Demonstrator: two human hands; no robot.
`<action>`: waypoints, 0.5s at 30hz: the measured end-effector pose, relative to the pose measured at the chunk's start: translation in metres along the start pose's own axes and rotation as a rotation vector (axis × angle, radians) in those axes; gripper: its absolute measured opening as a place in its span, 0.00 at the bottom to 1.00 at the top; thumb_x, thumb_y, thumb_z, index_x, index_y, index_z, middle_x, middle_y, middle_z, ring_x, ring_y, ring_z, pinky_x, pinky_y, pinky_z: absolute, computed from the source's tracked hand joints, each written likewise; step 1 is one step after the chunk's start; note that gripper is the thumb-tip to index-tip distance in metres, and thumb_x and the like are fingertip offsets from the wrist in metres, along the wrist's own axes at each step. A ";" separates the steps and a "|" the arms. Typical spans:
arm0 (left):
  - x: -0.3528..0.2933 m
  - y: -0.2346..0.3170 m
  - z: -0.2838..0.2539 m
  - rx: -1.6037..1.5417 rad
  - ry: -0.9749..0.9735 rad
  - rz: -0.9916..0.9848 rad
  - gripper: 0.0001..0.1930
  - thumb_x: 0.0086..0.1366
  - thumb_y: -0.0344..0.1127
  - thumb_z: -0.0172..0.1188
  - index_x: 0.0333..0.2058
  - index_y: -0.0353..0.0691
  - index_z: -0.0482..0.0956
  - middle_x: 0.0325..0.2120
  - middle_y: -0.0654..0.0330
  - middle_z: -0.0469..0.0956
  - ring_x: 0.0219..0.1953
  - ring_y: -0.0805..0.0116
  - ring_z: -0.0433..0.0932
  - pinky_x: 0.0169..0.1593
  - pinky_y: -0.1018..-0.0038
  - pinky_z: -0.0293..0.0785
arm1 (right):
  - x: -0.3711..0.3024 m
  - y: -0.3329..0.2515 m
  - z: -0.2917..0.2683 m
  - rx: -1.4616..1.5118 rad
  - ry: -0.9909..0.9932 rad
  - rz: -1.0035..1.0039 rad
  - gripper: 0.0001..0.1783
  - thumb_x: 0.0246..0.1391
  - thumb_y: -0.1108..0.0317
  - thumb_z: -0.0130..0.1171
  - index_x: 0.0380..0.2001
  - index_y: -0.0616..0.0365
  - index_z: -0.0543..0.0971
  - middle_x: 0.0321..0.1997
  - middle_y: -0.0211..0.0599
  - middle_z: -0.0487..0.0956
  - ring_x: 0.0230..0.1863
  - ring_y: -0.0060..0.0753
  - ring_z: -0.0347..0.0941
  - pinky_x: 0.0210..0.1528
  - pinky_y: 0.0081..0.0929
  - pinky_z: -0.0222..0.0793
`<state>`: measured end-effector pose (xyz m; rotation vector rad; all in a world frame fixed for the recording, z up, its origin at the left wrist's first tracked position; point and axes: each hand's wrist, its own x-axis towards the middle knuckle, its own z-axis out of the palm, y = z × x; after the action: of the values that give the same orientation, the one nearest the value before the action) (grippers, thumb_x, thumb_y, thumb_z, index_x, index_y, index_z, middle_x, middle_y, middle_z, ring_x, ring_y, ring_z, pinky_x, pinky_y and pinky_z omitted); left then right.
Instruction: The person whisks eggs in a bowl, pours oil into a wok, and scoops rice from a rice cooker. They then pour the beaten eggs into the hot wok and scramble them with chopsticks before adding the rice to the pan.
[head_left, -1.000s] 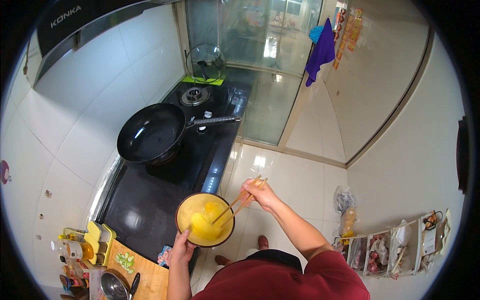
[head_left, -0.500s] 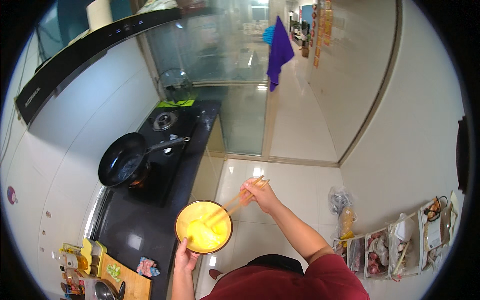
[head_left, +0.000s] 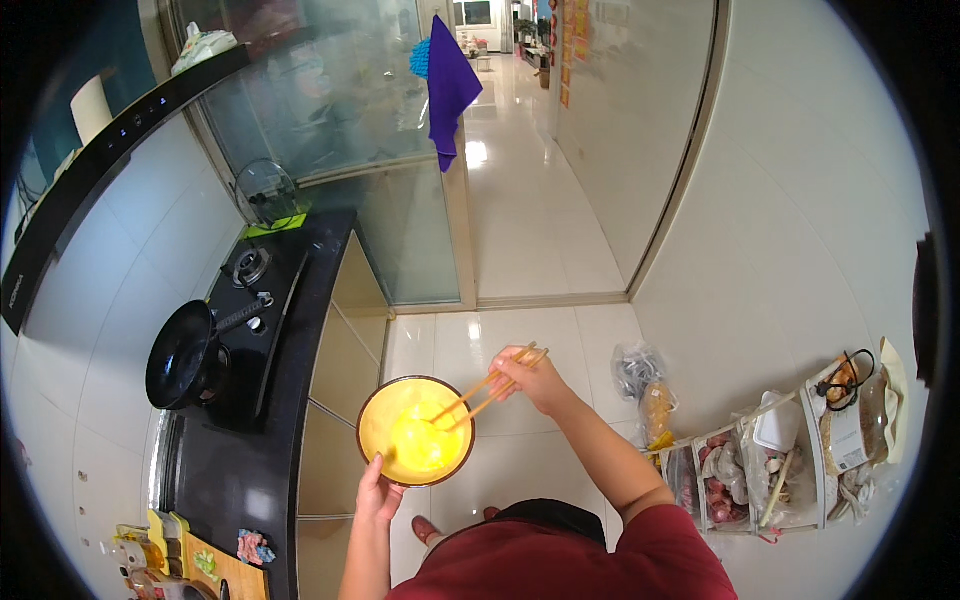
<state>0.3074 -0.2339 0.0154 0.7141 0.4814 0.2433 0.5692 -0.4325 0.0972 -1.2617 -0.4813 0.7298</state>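
My left hand (head_left: 377, 492) grips the lower left rim of a round yellow bowl (head_left: 376, 414) with a dark brown edge, held up in front of me. Bright yellow beaten egg (head_left: 422, 446) lies inside it. In my right hand (head_left: 528, 378), to the right of the bowl, is a pair of wooden chopsticks (head_left: 482, 398). Their tips reach down into the egg and are partly lost in it. The fingers of both hands are closed on what they hold.
To the left, a black wok (head_left: 190, 365) sits on a gas stove (head_left: 262, 318) set in the dark counter (head_left: 230, 465). A wooden cutting board (head_left: 235, 578) with chopped greens and a cloth (head_left: 255, 546) are nearer. A rack of bagged food (head_left: 760, 470) stands at right.
My view has turned left-to-right, so the stove and doorway sit further left. The chopsticks have shifted within the egg; both hands keep their hold.
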 end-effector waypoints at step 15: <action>0.024 -0.003 0.017 0.033 0.073 0.017 0.26 0.64 0.43 0.57 0.58 0.41 0.62 0.46 0.59 0.76 0.42 0.70 0.78 0.36 0.77 0.77 | 0.000 0.002 -0.026 -0.001 0.141 -0.001 0.12 0.61 0.62 0.52 0.30 0.60 0.75 0.26 0.38 0.78 0.25 0.32 0.79 0.26 0.27 0.76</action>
<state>0.3364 -0.2363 0.0164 0.7439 0.5496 0.2787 0.5862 -0.4499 0.0888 -1.3035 -0.3671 0.6346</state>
